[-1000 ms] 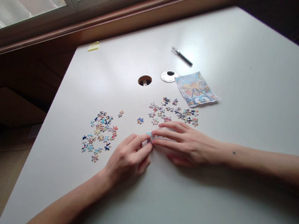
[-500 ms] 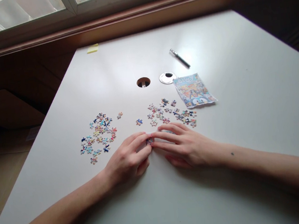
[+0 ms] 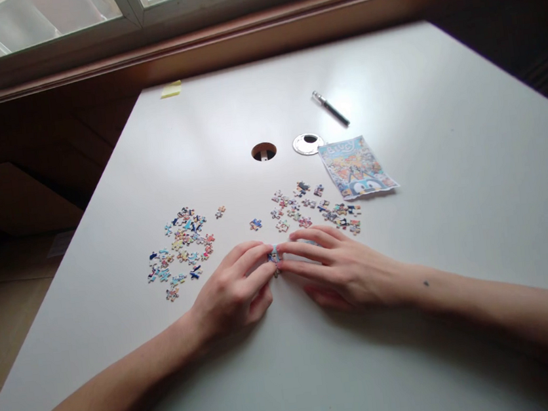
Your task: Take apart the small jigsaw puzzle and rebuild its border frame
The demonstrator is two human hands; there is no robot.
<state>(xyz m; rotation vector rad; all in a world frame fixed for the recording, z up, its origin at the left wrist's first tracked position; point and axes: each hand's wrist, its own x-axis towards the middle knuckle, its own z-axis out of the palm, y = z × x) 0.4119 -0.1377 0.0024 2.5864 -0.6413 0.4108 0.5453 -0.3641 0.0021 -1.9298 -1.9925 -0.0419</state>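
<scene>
Both my hands meet near the middle of the white table (image 3: 293,375), fingertips together at small puzzle pieces (image 3: 274,256). My left hand (image 3: 238,285) pinches the pieces from the left between thumb and fingers. From the right, my right hand (image 3: 332,261) presses its fingertips against them, its other fingers arched over the tabletop. A bit of light-blue puzzle shows beneath the right fingers; most of it is hidden. Just beyond my hands lies a single blue puzzle piece (image 3: 255,224).
Loose puzzle pieces (image 3: 179,242) spread to the left, and another group (image 3: 298,206) lies ahead to the right. A colourful picture sheet (image 3: 356,166), a round cover (image 3: 307,143), a table hole (image 3: 264,152), a black marker (image 3: 331,108) and a yellow sticky note (image 3: 171,89) are farther back.
My left fingertips have drawn slightly back and up, so more of the pieces between the hands shows. My right hand stays nearly still.
</scene>
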